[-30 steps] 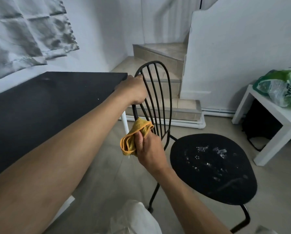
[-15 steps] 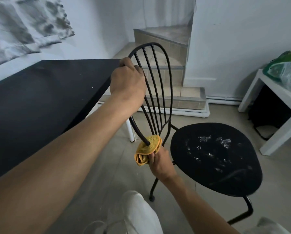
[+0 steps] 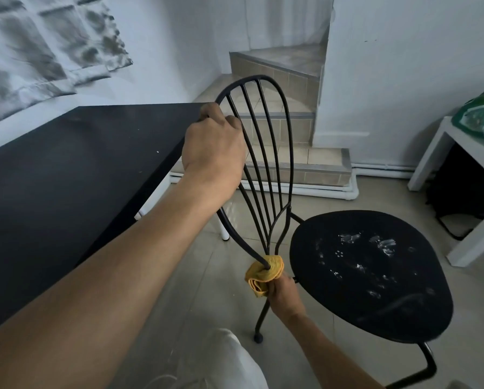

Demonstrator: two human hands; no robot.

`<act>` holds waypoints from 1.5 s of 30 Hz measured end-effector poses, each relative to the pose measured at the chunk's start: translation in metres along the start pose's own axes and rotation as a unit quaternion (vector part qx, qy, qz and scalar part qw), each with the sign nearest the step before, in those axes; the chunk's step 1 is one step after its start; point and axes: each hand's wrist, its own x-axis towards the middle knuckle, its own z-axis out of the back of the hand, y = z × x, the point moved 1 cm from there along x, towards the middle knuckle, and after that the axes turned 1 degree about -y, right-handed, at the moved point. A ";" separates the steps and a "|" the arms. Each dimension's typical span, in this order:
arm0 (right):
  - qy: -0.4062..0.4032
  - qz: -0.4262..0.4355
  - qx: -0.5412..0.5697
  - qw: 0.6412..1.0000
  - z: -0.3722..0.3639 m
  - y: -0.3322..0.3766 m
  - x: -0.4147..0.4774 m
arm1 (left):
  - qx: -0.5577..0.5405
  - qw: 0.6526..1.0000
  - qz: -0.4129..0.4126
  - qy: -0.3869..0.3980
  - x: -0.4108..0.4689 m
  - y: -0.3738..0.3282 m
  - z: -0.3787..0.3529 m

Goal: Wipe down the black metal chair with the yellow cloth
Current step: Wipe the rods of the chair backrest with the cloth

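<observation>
The black metal chair [image 3: 371,276] stands on the tiled floor, its round seat smeared with white marks and its wire backrest [image 3: 266,153] facing me. My left hand [image 3: 214,147] grips the upper left rim of the backrest. My right hand [image 3: 284,294] holds the yellow cloth [image 3: 264,273], which is wrapped around the bottom of the backrest where the rods meet, just left of the seat.
A black tabletop [image 3: 66,175] fills the left side, its white leg close to the chair. Tiled steps [image 3: 291,153] rise behind the chair. A white side table [image 3: 459,153] with a green bag [image 3: 482,116] stands at the right. My white-clad knee [image 3: 224,360] is low in view.
My right hand has slid the cloth down the backrest frame from mid-height to its base. My left hand has stayed on the top rim while the view has moved closer.
</observation>
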 end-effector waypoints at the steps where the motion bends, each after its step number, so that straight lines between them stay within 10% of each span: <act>1: 0.001 0.003 -0.002 1.000 0.002 0.000 -0.002 | -0.002 1.000 0.002 -0.003 0.000 0.000 0.001; 9: 0.067 -0.025 -0.100 0.992 0.020 -0.014 -0.007 | -0.013 1.000 0.001 -0.005 -0.004 0.000 0.008; 19: -0.149 -0.224 0.229 0.935 0.090 -0.013 0.009 | -0.227 0.973 0.035 -0.018 0.000 0.004 0.003; 21: -0.167 -0.236 0.264 0.920 0.104 -0.013 0.022 | -0.408 0.911 0.063 0.018 0.009 0.013 -0.003; 27: -0.176 -0.260 0.264 0.912 0.118 -0.016 0.060 | -0.864 0.443 0.182 0.154 0.031 0.021 -0.053; 29: -0.175 -0.269 0.251 0.913 0.114 -0.019 0.073 | -0.896 0.369 0.180 0.170 0.035 0.001 -0.075; 39: -0.134 -0.269 0.110 0.947 0.076 -0.035 0.132 | -0.915 0.369 0.093 0.136 0.021 -0.072 -0.134; 45: -0.136 -0.268 0.078 0.951 0.050 -0.038 0.171 | -0.851 0.503 0.053 0.141 0.039 -0.087 -0.144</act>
